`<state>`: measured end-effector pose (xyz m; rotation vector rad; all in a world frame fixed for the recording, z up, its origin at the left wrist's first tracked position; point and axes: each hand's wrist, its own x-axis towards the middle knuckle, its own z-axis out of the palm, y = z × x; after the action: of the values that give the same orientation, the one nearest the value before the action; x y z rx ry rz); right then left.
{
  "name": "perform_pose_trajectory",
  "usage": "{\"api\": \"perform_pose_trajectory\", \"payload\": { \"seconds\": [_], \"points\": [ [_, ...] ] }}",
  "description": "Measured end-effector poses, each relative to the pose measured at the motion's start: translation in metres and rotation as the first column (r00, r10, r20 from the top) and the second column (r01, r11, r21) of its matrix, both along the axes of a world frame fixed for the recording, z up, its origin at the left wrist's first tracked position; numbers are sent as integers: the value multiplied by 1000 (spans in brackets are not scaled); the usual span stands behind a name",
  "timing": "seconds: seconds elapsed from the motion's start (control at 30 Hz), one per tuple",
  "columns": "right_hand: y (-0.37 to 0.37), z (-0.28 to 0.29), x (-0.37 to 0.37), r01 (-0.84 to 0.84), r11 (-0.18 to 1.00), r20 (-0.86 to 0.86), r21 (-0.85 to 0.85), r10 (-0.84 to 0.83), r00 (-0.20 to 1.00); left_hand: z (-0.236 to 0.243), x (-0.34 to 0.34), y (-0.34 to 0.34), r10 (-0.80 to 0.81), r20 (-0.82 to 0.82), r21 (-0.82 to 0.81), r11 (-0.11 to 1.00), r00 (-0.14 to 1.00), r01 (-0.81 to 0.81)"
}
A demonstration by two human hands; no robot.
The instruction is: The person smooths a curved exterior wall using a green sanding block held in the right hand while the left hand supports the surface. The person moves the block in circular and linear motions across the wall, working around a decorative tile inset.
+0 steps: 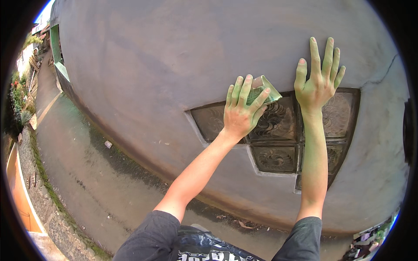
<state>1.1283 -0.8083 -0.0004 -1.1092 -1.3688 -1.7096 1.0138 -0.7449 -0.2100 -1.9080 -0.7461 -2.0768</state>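
Observation:
My left hand (241, 111) presses a folded sheet of green sandpaper (265, 90) against the grey wall (174, 52). The sheet sticks out past my thumb and index finger, its upper edge curling away. My fingers cover the rest of it. Farther right, my right hand (317, 85) lies with its fingers spread on the wall, holding nothing. Green dust coats both hands and runs down the right forearm. Behind and below the hands, dark patterned blocks (275, 158) are set into the wall in a stepped shape.
A thin crack (383, 78) runs through the wall at the right. Beyond its foot lies a paved path (87, 174) with a mossy edge (56, 204). Plants (19, 98) and an orange wall (21, 195) stand far left, near a green-framed opening (56, 45).

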Motion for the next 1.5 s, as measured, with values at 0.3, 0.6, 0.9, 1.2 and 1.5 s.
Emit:
{"api": "perform_pose_trajectory", "payload": {
  "seconds": [0.3, 0.6, 0.9, 1.2, 1.5],
  "points": [
    [3, -5, 1, -19, 1000, 5, 1, 19, 1000, -25, -55, 27, 294, 542, -516, 856, 788, 35],
    [3, -4, 1, -20, 1000, 22, 4, 19, 1000, 5, -38, 9, 105, 162, -113, 990, 981, -87],
    [3, -4, 0, -42, 999, 25, 16, 42, 999, 61, 0, 16, 133, 268, -208, 975, 954, -78],
    [3, -5, 0, -31, 999, 19, 30, 30, 999, 61, -91, 64, 173, 483, -246, 968, 858, -57],
    [3, -5, 2, -39, 999, 23, 7, 39, 999, 63, -13, 12, 42, -21, 97, 994, 999, -39]
  ]
}}
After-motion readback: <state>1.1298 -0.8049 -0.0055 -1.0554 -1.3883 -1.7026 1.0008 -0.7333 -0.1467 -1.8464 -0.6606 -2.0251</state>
